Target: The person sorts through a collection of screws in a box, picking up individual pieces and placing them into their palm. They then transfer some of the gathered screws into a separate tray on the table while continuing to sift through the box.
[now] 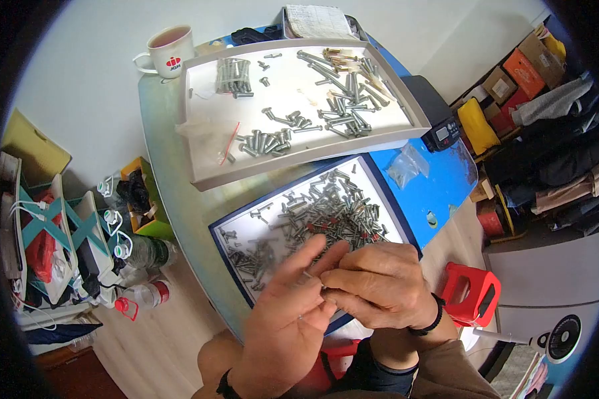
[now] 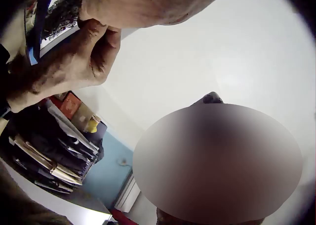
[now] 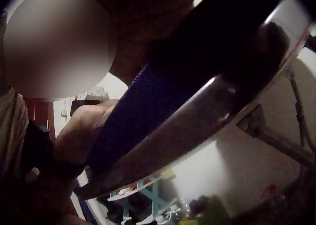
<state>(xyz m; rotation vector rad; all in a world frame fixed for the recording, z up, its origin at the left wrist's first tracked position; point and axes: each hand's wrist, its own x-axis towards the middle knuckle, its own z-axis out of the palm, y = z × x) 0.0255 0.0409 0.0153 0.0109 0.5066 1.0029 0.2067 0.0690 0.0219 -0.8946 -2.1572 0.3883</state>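
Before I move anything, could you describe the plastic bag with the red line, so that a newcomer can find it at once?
On the table, find the grey-walled tray, farther back than the blue-edged tray. In its near left corner, beside a heap of bolts, lies a translucent plastic bag. A thin red line runs along its right side; the bolt-filled bag behind it shows none.

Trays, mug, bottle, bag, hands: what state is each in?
Grey tray: open, bolts inside.
Blue-edged tray: open, heaped with screws.
Mug: upright.
Red-capped bottle: closed.
Clear bag: crumpled.
Left hand: palm up, grip unclear.
Right hand: pinching a small metal piece.
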